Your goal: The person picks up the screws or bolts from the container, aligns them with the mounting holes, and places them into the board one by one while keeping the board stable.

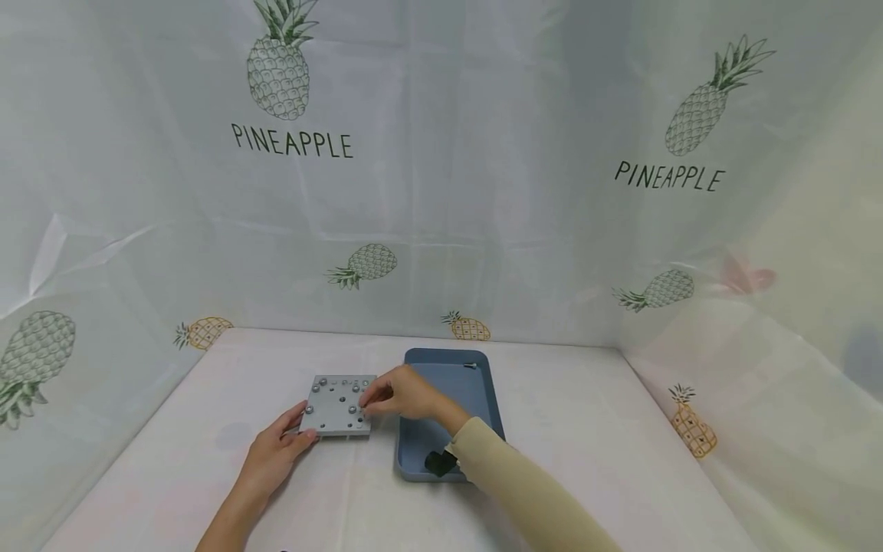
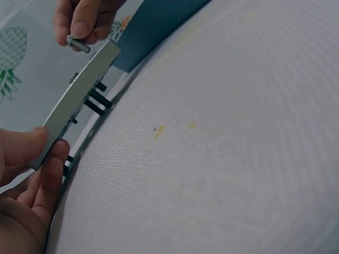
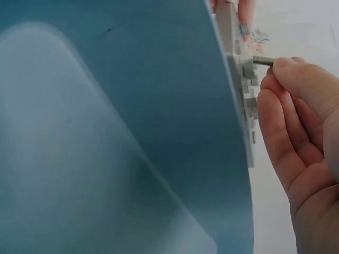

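Note:
A silver metal plate (image 1: 334,418) with several holes and bolts stands at the left of the tray. My left hand (image 1: 272,452) grips its left edge, thumb on top and fingers beneath, as the left wrist view shows. In that view the plate (image 2: 79,95) is tilted and several bolt shanks stick out of its underside. My right hand (image 1: 403,395) is over the plate's right side. Between thumb and fingertips it pinches a small metal bolt (image 2: 78,44), held close above the plate's face. The bolt (image 3: 263,61) points toward the plate in the right wrist view.
A blue tray (image 1: 493,399) lies right beside the plate, under my right forearm. One loose screw (image 1: 471,366) rests at its far end. A small black object (image 1: 440,462) by my right cuff overlaps the tray's near end. A pineapple-printed curtain (image 1: 483,192) hangs behind the white-covered table.

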Tool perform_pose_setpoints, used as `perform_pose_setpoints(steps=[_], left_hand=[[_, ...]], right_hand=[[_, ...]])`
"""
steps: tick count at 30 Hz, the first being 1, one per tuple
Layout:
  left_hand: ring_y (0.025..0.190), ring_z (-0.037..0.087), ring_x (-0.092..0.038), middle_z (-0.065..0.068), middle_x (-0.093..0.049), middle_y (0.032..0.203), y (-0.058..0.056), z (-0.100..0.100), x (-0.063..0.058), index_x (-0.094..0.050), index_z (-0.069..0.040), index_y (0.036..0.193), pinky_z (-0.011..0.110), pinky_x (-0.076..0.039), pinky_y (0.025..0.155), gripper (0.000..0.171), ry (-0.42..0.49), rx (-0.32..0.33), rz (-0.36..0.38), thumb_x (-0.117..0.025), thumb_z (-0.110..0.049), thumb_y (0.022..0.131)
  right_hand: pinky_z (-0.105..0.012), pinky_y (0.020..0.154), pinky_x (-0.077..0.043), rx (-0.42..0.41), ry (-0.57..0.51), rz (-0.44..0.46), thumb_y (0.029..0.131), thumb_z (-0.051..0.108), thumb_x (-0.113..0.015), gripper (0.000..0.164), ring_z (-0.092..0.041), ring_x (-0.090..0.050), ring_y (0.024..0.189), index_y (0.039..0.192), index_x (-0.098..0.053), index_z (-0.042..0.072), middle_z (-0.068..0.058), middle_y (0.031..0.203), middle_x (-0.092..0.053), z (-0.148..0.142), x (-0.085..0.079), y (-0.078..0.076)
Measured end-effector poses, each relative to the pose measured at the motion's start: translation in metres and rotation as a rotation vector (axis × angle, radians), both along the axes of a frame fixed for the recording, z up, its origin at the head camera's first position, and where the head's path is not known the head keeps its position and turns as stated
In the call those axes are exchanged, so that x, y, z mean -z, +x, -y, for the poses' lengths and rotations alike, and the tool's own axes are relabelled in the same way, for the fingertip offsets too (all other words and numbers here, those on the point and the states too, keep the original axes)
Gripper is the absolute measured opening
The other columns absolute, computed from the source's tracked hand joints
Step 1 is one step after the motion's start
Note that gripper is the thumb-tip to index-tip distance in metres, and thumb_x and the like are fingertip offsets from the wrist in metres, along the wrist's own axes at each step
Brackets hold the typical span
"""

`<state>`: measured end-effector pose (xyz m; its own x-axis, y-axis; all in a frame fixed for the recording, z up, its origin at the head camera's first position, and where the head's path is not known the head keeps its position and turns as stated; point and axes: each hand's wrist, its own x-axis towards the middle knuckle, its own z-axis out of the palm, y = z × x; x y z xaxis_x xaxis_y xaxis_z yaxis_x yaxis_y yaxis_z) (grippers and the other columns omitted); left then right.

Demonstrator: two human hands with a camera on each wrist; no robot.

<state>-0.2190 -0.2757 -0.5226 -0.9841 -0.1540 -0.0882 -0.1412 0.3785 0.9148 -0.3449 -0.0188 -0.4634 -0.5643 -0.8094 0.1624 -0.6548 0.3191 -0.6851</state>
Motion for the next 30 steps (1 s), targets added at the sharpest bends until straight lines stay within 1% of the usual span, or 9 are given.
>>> perform_pose_setpoints(steps=[7,13,18,24,26,30], left_hand=[[0.145,0.040,-0.052,0.024,-0.042,0.165,-0.001,-0.002,-0.002,-0.033,-0.009,0.167,0.060,-0.034,0.123,0.074,-0.007,0.005,-0.010,-0.068,-0.031,0.106],[0.145,0.040,-0.051,0.024,-0.041,0.165,0.000,-0.002,-0.003,-0.033,-0.009,0.167,0.059,-0.035,0.123,0.073,-0.011,0.008,-0.012,-0.067,-0.031,0.106],[0.147,0.041,-0.050,0.024,-0.040,0.166,0.000,-0.001,-0.004,-0.033,-0.009,0.167,0.059,-0.035,0.123,0.073,-0.006,0.007,-0.009,-0.067,-0.031,0.106],[0.147,0.040,-0.049,0.023,-0.039,0.167,0.001,-0.002,-0.005,-0.033,-0.010,0.167,0.058,-0.035,0.123,0.073,0.005,0.000,0.001,-0.067,-0.030,0.107],[0.146,0.041,-0.050,0.024,-0.040,0.166,0.001,-0.002,-0.005,-0.033,-0.009,0.167,0.058,-0.035,0.123,0.073,0.007,-0.003,0.001,-0.067,-0.030,0.107],[0.145,0.040,-0.052,0.024,-0.041,0.165,0.002,-0.003,-0.004,-0.033,-0.009,0.167,0.058,-0.034,0.123,0.072,0.020,-0.003,0.001,-0.067,-0.029,0.106]], right_hand=[[-0.016,0.073,-0.060,0.007,0.018,-0.023,0.095,0.013,-0.081,0.010,0.007,-0.069,0.081,0.105,-0.084,0.012,0.004,0.098,-0.081,0.003,0.001,0.001],[-0.014,0.077,-0.059,-0.021,0.061,-0.065,0.096,0.012,-0.080,0.011,0.010,-0.068,0.085,0.107,-0.083,0.012,0.008,0.101,-0.081,0.006,0.000,0.001],[-0.012,0.077,-0.058,-0.049,0.094,-0.091,0.095,0.012,-0.082,0.012,0.011,-0.067,0.085,0.106,-0.083,0.013,0.012,0.099,-0.079,0.010,-0.001,0.001],[-0.013,0.078,-0.058,-0.069,0.106,-0.071,0.094,0.009,-0.082,0.012,0.010,-0.068,0.085,0.106,-0.083,0.013,0.012,0.098,-0.079,0.011,-0.004,0.003],[-0.012,0.079,-0.058,-0.076,0.113,-0.085,0.094,0.009,-0.081,0.013,0.010,-0.067,0.086,0.107,-0.083,0.012,0.011,0.099,-0.079,0.010,-0.005,0.005],[-0.013,0.083,-0.057,-0.074,0.105,-0.091,0.094,0.006,-0.081,0.018,0.006,-0.068,0.090,0.112,-0.081,0.009,0.002,0.107,-0.080,-0.004,-0.012,0.004]])
